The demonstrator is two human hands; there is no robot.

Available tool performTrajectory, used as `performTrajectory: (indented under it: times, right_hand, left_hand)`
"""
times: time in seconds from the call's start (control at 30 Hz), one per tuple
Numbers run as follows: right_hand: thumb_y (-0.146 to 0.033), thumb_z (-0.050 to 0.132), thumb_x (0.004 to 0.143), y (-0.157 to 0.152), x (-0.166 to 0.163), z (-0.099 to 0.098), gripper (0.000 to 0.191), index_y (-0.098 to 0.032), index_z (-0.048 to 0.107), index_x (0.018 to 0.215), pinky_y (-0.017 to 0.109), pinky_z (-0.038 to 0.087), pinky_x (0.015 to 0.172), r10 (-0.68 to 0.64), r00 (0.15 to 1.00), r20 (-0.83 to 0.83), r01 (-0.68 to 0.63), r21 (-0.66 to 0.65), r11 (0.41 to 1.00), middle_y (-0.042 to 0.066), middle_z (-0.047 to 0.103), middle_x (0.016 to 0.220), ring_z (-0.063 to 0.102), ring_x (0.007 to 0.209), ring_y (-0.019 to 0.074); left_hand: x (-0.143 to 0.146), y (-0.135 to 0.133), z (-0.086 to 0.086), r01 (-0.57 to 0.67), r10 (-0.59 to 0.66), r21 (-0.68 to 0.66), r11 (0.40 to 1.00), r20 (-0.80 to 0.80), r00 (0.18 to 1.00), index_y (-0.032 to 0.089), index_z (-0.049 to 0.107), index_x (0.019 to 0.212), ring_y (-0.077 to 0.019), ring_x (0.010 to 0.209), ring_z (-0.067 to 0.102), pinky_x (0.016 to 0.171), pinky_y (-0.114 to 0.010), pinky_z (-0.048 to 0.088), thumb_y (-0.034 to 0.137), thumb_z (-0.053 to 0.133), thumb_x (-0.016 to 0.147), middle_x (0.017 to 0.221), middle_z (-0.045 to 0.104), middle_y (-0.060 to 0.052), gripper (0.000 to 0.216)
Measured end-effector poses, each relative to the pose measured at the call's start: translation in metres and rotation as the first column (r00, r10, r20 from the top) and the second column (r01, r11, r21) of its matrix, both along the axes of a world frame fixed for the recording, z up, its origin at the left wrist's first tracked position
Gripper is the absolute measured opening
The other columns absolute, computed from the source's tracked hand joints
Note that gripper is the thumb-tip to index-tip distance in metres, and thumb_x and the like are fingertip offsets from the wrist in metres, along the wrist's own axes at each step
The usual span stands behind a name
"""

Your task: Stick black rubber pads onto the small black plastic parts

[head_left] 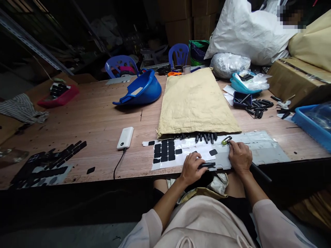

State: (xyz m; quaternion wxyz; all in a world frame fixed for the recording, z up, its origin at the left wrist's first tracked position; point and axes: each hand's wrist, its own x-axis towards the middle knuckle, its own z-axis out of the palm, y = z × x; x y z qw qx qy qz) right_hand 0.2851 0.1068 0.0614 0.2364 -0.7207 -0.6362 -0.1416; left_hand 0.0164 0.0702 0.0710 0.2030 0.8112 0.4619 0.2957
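Note:
My left hand (193, 168) is closed at the table's front edge, fingers and thumb around a slim black tube (209, 165) that points right. My right hand (240, 156) is curled over the grey board (266, 151), gripping a long black rod (260, 172) whose end sticks out below the palm. A small shiny greenish cylinder (227, 140) lies at my right fingertips; whether it joins the rod is hidden. Left of my hands, black rounded patches (164, 150) sit in rows on a white sheet (184, 162). Several black tubes (206, 137) poke from under the tan sack (195, 100).
A white power bank (125, 138) with a cable lies left of the sheet. Beyond it stands a tilted blue basin (144, 90). Loose black parts (258, 106) and a blue tray (307, 125) are on the right. More black patches (51, 165) lie far left.

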Motion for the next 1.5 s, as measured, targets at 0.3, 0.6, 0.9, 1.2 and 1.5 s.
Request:
performTrajectory:
  times: [0.3,0.6,0.9,1.2,1.5]
  right_hand:
    - [-0.025,0.057,0.098,0.0,-0.003,-0.003,0.028,-0.022,0.074,0.12,0.035,0.022,0.073,-0.014,1.0,0.004,0.014,0.003,1.0,0.009,0.064,0.098,0.041,0.085,0.0212]
    - [-0.024,0.056,0.1,-0.001,-0.005,-0.002,0.027,-0.022,0.074,0.12,0.035,0.024,0.074,-0.011,0.999,0.037,0.011,0.008,1.0,0.009,0.066,0.099,0.044,0.087,0.0219]
    - [-0.025,0.056,0.1,-0.002,-0.011,-0.003,0.026,-0.023,0.073,0.12,0.035,0.025,0.076,-0.03,0.999,0.04,0.029,0.029,0.999,0.008,0.066,0.096,0.045,0.089,0.0226]
    - [-0.024,0.056,0.1,-0.003,-0.015,-0.002,0.027,-0.023,0.073,0.121,0.036,0.026,0.077,-0.036,0.999,0.015,0.035,0.026,0.999,0.008,0.067,0.099,0.045,0.09,0.0233]
    - [-0.025,0.053,0.101,-0.004,-0.014,0.001,0.028,-0.022,0.073,0.12,0.036,0.024,0.076,-0.035,0.999,0.016,0.035,-0.003,0.999,0.009,0.067,0.098,0.045,0.089,0.0236]
  left_hand:
    - [-0.03,-0.066,-0.036,0.037,-0.01,0.294,0.955,-0.094,0.996,0.023,0.075,0.106,-0.034,0.133,0.052,0.111,-0.051,0.042,0.022,0.077,0.086,0.149,0.056,-0.013,0.02]
    - [0.029,-0.001,0.019,-0.154,0.159,0.119,0.981,-0.031,0.987,0.022,0.075,0.106,-0.0255,0.099,0.06,0.088,-0.04,0.047,0.025,0.071,0.091,0.099,0.072,-0.007,0.016]
    - [0.111,0.106,0.04,-0.365,0.353,0.019,0.931,-0.305,0.885,0.019,0.075,0.099,-0.0331,0.115,0.056,0.095,-0.044,0.042,0.041,0.077,0.089,0.112,0.07,-0.013,0.024]
    - [0.121,0.11,0.047,-0.365,0.322,-0.04,0.93,-0.388,0.863,0.016,0.079,0.091,-0.0341,0.114,0.057,0.096,-0.046,0.04,0.026,0.069,0.086,0.105,0.075,-0.015,0.015]
    - [0.071,0.056,0.058,-0.303,0.26,-0.081,0.949,-0.337,0.905,0.02,0.076,0.083,-0.0285,0.106,0.06,0.094,-0.04,0.046,0.025,0.079,0.078,0.096,0.072,-0.009,0.008]
